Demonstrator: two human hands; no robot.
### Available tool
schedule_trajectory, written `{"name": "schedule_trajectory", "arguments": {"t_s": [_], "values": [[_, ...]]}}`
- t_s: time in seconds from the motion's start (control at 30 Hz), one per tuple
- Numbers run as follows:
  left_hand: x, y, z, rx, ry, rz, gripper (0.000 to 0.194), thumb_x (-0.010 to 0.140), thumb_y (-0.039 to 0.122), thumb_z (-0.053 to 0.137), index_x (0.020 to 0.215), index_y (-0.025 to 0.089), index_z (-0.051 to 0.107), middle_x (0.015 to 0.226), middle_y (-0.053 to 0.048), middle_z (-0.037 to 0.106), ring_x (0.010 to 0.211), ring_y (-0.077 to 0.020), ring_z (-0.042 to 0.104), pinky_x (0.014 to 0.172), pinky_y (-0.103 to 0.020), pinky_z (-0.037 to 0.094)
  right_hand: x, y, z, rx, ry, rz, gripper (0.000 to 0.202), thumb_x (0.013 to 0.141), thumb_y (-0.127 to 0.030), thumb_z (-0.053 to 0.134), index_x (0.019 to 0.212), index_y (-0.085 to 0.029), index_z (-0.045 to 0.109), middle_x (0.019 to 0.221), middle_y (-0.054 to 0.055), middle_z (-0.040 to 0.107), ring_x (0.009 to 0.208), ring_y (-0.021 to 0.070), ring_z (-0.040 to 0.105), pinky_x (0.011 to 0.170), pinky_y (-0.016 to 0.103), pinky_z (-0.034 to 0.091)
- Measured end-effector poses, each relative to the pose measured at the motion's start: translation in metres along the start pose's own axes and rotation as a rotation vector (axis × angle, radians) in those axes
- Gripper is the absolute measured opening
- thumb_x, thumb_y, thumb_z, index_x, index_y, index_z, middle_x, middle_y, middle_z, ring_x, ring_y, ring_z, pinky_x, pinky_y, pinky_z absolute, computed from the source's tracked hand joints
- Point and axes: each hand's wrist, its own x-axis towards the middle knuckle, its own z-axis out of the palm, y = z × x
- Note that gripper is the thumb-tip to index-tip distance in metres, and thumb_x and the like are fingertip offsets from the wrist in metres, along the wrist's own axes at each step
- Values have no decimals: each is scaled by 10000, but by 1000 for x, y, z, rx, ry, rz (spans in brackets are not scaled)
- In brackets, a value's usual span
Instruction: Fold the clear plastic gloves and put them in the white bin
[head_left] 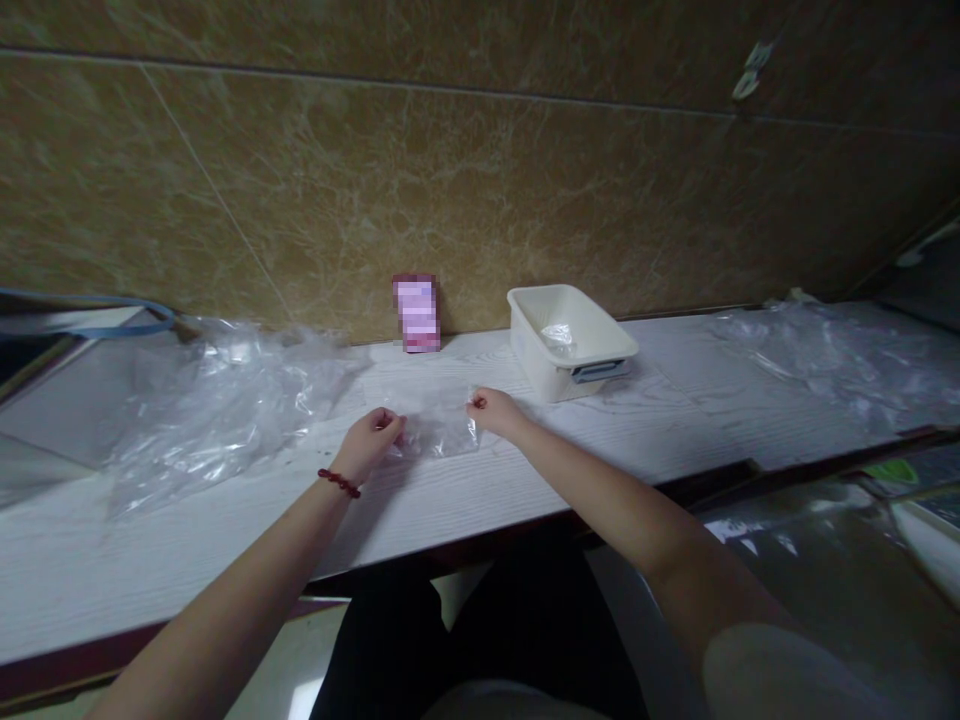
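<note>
A clear plastic bag (439, 428) is stretched between my two hands, just above the white wood-grain tabletop (450, 505). My left hand (373, 436), with a dark red bead bracelet (339, 483) at the wrist, pinches the bag's left side. Pinching its right edge near the upper corner is my right hand (495, 410). Whether anything lies inside the bag, I cannot tell. Behind and to the right of my right hand stands a cream plastic bin (534, 362) with a grey handle; some clear plastic (559, 337) lies in it.
Heaped clear plastic bags (232, 400) lie to the left, and another pile (840, 360) to the right. A phone (418, 313) with a blurred screen leans on the marbled wall (315, 190). A white box (82, 390) with a blue strap (142, 312) is at far left.
</note>
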Motion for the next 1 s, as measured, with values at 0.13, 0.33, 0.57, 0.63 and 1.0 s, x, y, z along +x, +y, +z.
{"name": "schedule_trajectory", "arguments": {"t_s": [0.13, 0.33, 0.57, 0.63, 1.0], "values": [[6, 0, 1, 230, 60, 8, 255, 657, 416, 438, 571, 183, 498, 476, 0, 517, 468, -137, 466, 458, -240, 301, -3, -4, -3, -51, 37, 21, 107, 678, -269, 530, 678, -173, 577, 670, 12, 587, 627, 126, 523, 573, 223, 383], [15, -9, 7, 136, 71, -29, 207, 616, 380, 472, 616, 178, 515, 494, 9, 513, 485, -135, 478, 461, -232, 317, -6, -11, -10, -86, 121, 42, 131, 662, -278, 556, 693, -163, 610, 754, 58, 598, 701, 153, 540, 640, 245, 409], [22, -14, 9, 164, 89, -60, 216, 635, 357, 481, 713, 164, 538, 603, -9, 567, 557, -138, 521, 474, -221, 365, 2, -8, -1, 38, 99, 85, 62, 634, -221, 569, 676, -177, 580, 701, 9, 596, 647, 121, 539, 608, 224, 411], [23, -14, 9, 190, 87, -72, 246, 645, 356, 489, 781, 155, 535, 691, -31, 597, 590, -137, 540, 482, -216, 383, 4, -5, 4, 79, 103, 99, 57, 624, -193, 567, 677, -174, 559, 691, -6, 591, 636, 108, 535, 592, 208, 403], [24, -11, 5, 296, -72, 11, 404, 689, 249, 461, 1080, 176, 535, 797, -49, 643, 556, -116, 563, 495, -205, 409, 10, 5, 10, 85, 56, 48, 428, 599, -102, 546, 1013, -210, 538, 757, -24, 593, 639, 99, 532, 600, 200, 406]]}}
